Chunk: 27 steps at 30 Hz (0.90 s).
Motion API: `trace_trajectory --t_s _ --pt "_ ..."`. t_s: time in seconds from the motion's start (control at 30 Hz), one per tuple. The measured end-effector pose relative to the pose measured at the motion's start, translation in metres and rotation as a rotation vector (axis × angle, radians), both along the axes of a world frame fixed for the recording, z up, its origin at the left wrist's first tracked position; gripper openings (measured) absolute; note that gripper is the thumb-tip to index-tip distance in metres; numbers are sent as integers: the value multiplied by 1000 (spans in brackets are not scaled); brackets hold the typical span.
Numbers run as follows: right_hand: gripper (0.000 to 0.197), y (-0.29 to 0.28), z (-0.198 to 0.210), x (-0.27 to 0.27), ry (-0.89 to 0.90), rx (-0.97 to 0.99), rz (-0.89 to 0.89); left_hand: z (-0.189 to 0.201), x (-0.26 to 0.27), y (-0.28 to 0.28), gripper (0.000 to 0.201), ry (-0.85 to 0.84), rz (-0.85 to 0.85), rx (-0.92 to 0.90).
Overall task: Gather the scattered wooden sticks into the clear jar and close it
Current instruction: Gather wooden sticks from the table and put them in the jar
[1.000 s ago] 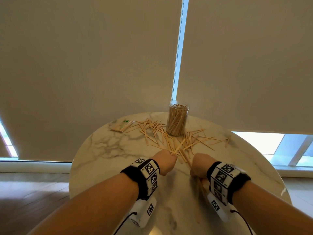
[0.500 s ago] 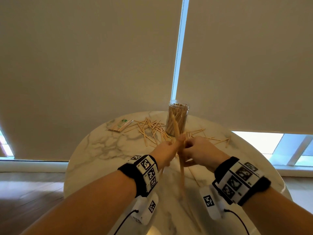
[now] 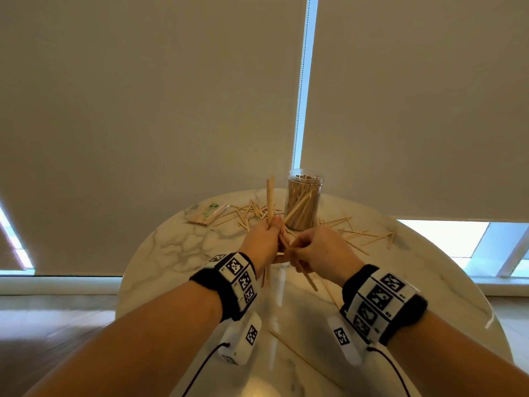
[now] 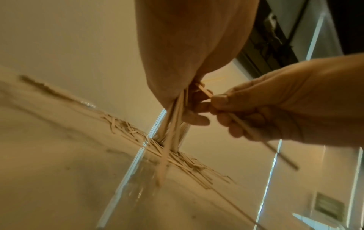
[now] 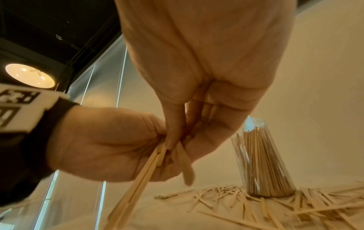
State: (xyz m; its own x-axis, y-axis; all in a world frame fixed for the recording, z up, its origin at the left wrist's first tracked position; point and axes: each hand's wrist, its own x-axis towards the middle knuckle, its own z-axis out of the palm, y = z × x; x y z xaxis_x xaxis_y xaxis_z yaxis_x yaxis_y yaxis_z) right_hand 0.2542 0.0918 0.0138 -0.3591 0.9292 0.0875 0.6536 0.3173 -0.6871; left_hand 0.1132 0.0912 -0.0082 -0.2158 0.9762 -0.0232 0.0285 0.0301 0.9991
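Both hands [image 3: 289, 247] lifted off the table, bundle of sticks [image 3: 270, 200] raised upright, right apparently passing one across

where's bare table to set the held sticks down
Bare marble lies left of the left hand, toward the table edge, and along the near right rim. Crowded: loose sticks ring the jar at the far side.

Jar [image 3: 303, 204]: 1. Hands: 2. Wrapped stick packet [image 3: 208, 214]: 1. Loose sticks [image 3: 355, 233]: dozens, too tangled to count exactly.
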Motion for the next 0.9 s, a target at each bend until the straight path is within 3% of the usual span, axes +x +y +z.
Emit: trace_trajectory --t_s 0.1,0.23,0.37,0.43,0.5,0.6,0.8,0.9 --pt "13 2 9 3 -71 24 -8 3 -4 -2 41 -62 31 10" --pt "15 2 10 6 -122 -84 18 4 -10 5 39 -149 107 46" --pt "12 5 23 8 134 38 -85 0 -12 5 39 -33 52 -30" --pt "13 6 33 8 157 12 -42 -2 -6 0 37 -91 -5 -81" --pt "22 2 35 3 33 -72 64 0 2 -6 34 -190 -33 -93" --pt "38 -5 20 -8 -197 -109 205 1 5 -6 36 -157 -16 -81" --pt "19 11 22 0 390 65 -38 1 5 -17 38 -49 -201 -153" --pt "18 20 24 3 230 198 -14 4 9 -23 44 -71 -294 -77"
